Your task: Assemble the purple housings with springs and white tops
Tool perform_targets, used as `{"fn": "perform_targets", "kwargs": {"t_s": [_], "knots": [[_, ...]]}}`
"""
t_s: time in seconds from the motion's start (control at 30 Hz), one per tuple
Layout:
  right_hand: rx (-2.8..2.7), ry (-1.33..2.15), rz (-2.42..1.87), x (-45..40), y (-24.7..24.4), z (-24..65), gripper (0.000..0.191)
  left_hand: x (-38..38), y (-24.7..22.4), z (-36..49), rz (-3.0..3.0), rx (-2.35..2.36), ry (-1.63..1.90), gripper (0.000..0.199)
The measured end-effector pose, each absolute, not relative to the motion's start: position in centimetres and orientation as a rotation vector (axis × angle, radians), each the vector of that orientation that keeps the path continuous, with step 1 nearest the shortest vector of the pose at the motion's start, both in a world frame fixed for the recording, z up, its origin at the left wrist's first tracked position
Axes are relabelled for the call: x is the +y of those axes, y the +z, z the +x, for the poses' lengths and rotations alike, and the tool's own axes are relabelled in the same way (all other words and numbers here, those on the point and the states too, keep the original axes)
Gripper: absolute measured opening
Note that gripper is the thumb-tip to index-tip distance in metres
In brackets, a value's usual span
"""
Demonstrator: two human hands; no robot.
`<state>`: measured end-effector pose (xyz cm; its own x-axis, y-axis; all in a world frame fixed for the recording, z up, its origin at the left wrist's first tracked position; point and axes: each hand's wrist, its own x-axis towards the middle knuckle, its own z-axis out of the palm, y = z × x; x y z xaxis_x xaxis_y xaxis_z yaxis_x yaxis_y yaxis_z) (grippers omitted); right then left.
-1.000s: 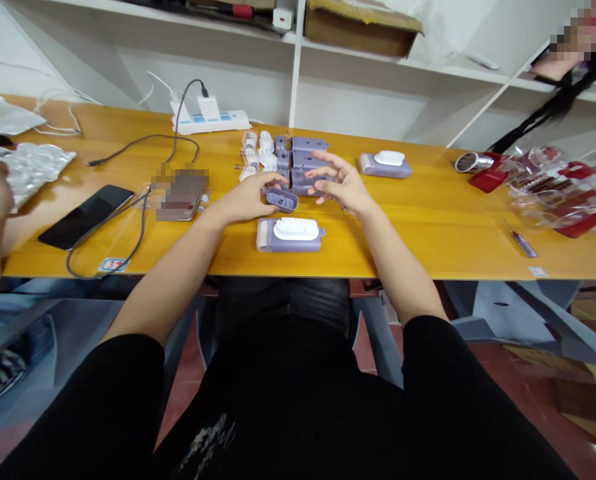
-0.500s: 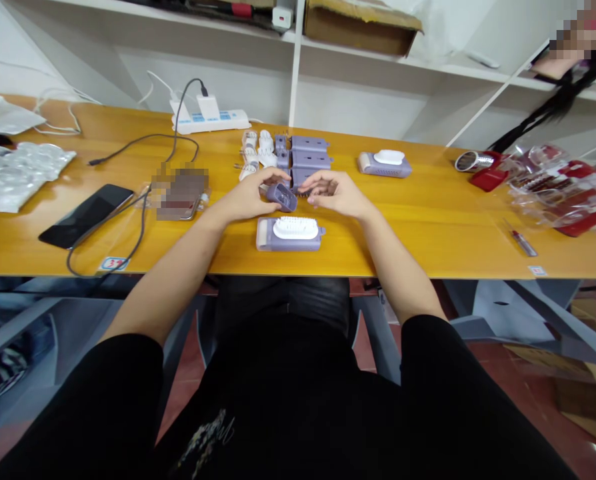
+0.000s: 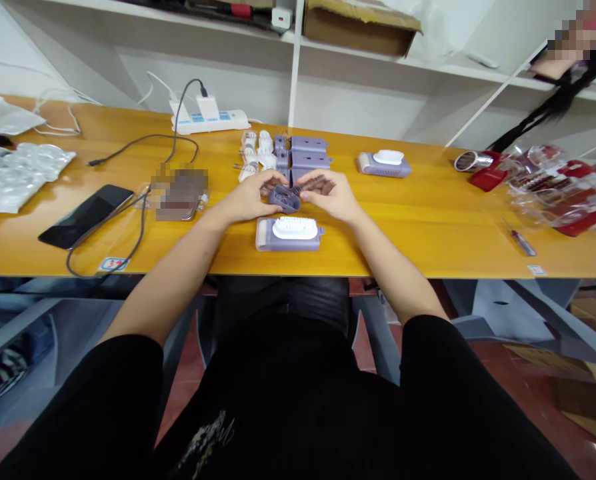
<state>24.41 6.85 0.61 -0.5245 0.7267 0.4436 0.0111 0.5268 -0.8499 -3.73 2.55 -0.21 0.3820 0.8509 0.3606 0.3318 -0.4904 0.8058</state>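
Observation:
A small hollow purple part (image 3: 285,200) is held in my left hand (image 3: 252,198), its open side turned toward me. From the right, my right hand (image 3: 334,197) pinches a dark metal spring (image 3: 305,186), whose near end lies at the opening of the purple part. Just below both hands lies a purple case with a white bristled pad (image 3: 295,229). Behind my hands stand several flat purple casings (image 3: 309,160), partly covered by my fingers, beside white parts with springs (image 3: 258,152) and small purple parts (image 3: 281,147).
Another purple case with a white pad (image 3: 389,163) lies back right. To the left are a black phone (image 3: 86,216), a cable (image 3: 143,230) and a power strip (image 3: 213,121). Red and clear packages (image 3: 558,190) and a small screwdriver (image 3: 523,243) are at the right.
My right hand has moved slightly, and the spring in its fingers now shows clearly and meets the purple part. That part has turned a little in my left hand.

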Motion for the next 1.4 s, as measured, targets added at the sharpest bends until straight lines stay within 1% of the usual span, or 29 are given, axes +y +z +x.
{"fn": "perform_targets", "kwargs": {"t_s": [0.17, 0.23, 0.43, 0.6, 0.83, 1.03, 1.13, 1.23, 1.4], "knots": [[-1.945, 1.012, -0.613, 7.0, -0.2, 23.9, 0.075, 2.6, -0.6, -3.5, 2.000, 0.972, 1.060, 0.070], [-1.991, 0.998, -0.613, 7.0, -0.3, 24.0, 0.074, 2.7, -0.8, -3.5, 1.981, 0.956, 1.066, 0.071], [-2.006, 0.902, -0.639, 6.8, 0.0, 24.3, 0.078, 3.1, -0.9, -3.7, 2.015, 1.042, 1.037, 0.054], [-2.050, 0.925, -0.622, 6.8, -0.2, 24.2, 0.080, 3.3, -1.1, -3.7, 2.011, 1.044, 1.033, 0.051], [-2.102, 0.816, -0.544, 6.8, -0.9, 24.1, 0.065, 2.5, -0.4, -3.5, 1.962, 1.066, 0.983, 0.054], [-2.168, 0.732, -0.575, 6.8, -0.8, 24.2, 0.042, 2.0, 0.2, -3.1, 1.896, 1.094, 0.978, 0.052], [-2.187, 0.710, -0.570, 6.8, -0.5, 24.4, 0.034, 2.0, 0.1, -3.1, 1.890, 1.080, 0.997, 0.052], [-2.180, 0.703, -0.590, 6.9, -0.2, 24.6, 0.033, 2.1, -0.1, -3.3, 1.889, 1.073, 1.009, 0.053], [-2.166, 0.687, -0.655, 6.8, -0.1, 24.7, 0.037, 2.4, -0.4, -3.4, 1.910, 1.042, 0.993, 0.056]]}}
